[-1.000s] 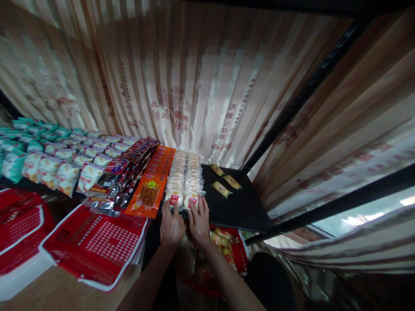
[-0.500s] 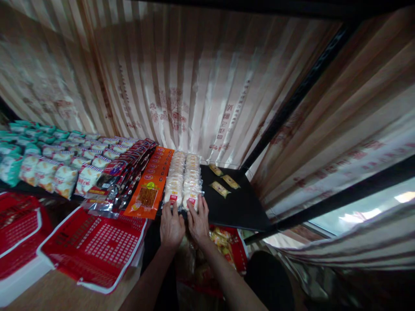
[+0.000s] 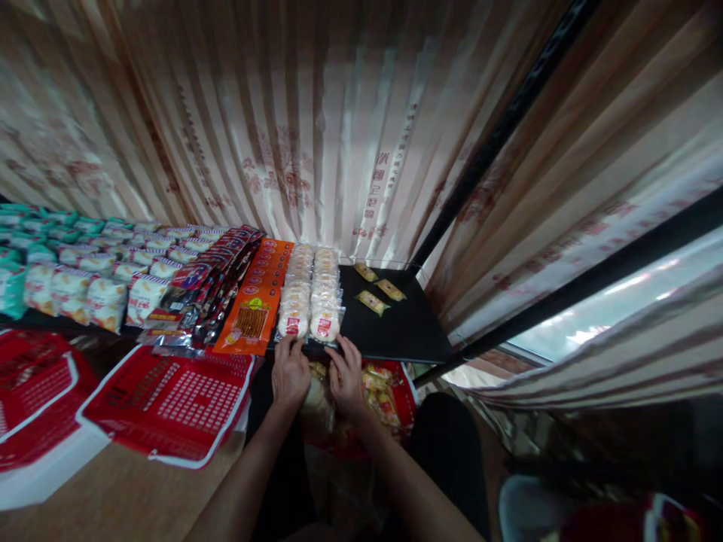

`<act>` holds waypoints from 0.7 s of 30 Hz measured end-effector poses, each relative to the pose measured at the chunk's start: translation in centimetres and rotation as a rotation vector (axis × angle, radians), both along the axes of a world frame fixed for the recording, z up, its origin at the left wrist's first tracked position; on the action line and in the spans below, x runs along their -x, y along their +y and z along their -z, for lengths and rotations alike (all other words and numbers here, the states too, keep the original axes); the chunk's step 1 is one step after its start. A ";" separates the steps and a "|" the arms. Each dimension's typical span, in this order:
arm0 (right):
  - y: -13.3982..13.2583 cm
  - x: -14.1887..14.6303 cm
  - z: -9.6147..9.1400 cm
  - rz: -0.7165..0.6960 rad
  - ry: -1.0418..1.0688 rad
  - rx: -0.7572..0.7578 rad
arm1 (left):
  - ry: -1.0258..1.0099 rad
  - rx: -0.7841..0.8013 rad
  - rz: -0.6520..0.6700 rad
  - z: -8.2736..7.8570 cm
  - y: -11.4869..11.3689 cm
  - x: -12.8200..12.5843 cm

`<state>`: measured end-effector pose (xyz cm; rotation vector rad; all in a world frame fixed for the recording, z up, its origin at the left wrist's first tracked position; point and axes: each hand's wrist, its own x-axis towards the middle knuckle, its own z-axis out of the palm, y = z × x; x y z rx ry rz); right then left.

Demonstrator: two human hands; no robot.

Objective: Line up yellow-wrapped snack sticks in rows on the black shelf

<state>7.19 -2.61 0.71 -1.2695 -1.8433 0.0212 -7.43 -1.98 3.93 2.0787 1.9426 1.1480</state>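
Two rows of clear packs of round white crackers [image 3: 310, 290] run back along a black shelf [image 3: 401, 335]. My left hand [image 3: 290, 374] is at the shelf's front edge, its fingers stretched up and touching the front pack of the left row. My right hand [image 3: 344, 378] is beside it, with its fingers reaching the shelf edge just under the front pack of the right row. Neither hand holds anything. Three small yellow packets [image 3: 373, 299] lie loose on the shelf, right of the rows.
Left of the crackers lie orange packs [image 3: 254, 301], dark red packs [image 3: 212, 275], white and yellow snack bags [image 3: 84, 290] and teal bags [image 3: 28, 226]. Red baskets [image 3: 169, 399] rest on a wooden surface [image 3: 113, 497]. A red basket of snacks [image 3: 387, 395] sits under the shelf. Striped curtains [image 3: 310, 135] hang behind.
Both hands have slid back from lying on the front cracker packs to the shelf's edge. The view has tipped downward a little.
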 end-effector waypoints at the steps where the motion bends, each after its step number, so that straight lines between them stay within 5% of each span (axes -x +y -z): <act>1: -0.7 -0.2 0.4 -0.005 0.016 0.007 | 0.004 0.008 0.016 -0.1 -0.1 0.1; 6: -3.1 -0.4 2.6 -0.047 0.011 0.235 | 0.055 0.158 0.173 -0.4 -1.0 -0.3; 10: -3.1 0.3 3.9 -0.030 0.015 0.511 | 0.159 0.427 0.314 1.0 -3.1 -1.9; 16: -2.7 0.9 5.0 0.051 0.022 0.782 | 0.341 0.625 0.328 4.3 -5.2 -3.4; 21: -2.6 0.7 5.4 0.076 0.207 0.852 | 0.312 0.764 0.283 4.2 -4.8 -3.5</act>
